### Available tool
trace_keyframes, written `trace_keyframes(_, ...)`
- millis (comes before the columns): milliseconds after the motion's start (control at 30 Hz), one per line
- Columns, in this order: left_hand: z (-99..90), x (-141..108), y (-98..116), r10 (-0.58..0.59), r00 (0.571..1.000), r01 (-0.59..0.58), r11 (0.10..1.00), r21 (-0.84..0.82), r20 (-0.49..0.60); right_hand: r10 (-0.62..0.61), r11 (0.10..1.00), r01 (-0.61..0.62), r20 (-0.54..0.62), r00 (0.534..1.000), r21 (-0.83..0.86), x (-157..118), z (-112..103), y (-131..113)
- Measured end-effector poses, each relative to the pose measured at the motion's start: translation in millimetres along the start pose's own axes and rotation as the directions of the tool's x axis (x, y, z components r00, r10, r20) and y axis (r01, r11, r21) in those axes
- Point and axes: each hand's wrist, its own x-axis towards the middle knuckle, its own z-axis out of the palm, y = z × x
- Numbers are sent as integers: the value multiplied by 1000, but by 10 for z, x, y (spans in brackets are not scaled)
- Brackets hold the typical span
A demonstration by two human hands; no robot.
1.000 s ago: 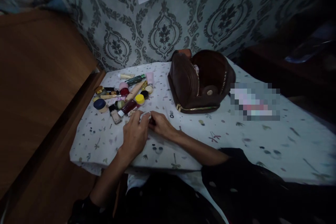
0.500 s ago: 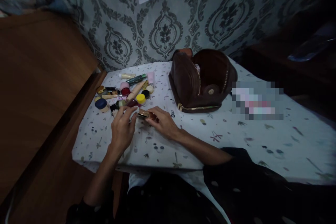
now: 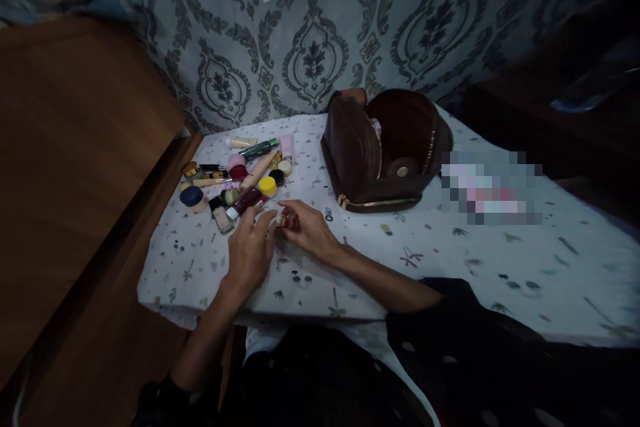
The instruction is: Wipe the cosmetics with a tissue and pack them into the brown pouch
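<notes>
Over the front middle of the cloth-covered table, my right hand has its fingers closed round a small reddish-brown item with a gold part. My left hand meets it from the left, fingertips at the item's gold end; what exactly they pinch is too small to tell. Just left of my left hand lie a pale bottle with a black cap and a dark red tube. Behind them are a yellow-lidded jar, a blue-lidded jar, brushes and several other cosmetics.
An open brown bag with a gold zip stands right of the cosmetics. Farther right is a pixelated patch. A wooden cabinet borders the table's left side, and a patterned wall rises behind.
My left hand has moved right, closer to my right hand, uncovering the pale bottle and dark red tube. The gold part between my hands is now mostly hidden by my fingers.
</notes>
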Motion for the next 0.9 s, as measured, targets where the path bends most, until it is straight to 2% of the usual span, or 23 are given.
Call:
trace_keyframes(167,33,-16,106,77,997,-76,994,-77,10,-8,1000,9,32,999,-28,-2,-7,39)
trace_keyframes(267,44,-6,7,18,1000,-18,992,-129,-3,14,998,-12,41,999,-66,10,-26,22)
trace_keyframes(333,58,18,-115,-47,999,42,987,-156,-28,76,995,-75,16,997,-66,24,-33,6)
trace_keyframes(433,99,57,-312,-128,990,114,971,-209,-56,193,981,-193,-11,981,5,46,-20,-2)
trace_keyframes(533,166,58,-452,-176,983,158,951,-266,-47,295,942,-294,17,955,160,64,8,21)
trace_keyframes(700,272,-45,-514,-208,978,203,936,-286,13,436,814,-437,94,895,384,86,17,80)
trace_keyframes(800,283,-112,-505,-200,978,208,938,-277,58,450,792,-457,119,885,405,87,1,129)
trace_keyframes(900,264,-148,-501,-187,979,202,947,-251,82,429,820,-459,162,889,343,83,-19,196)
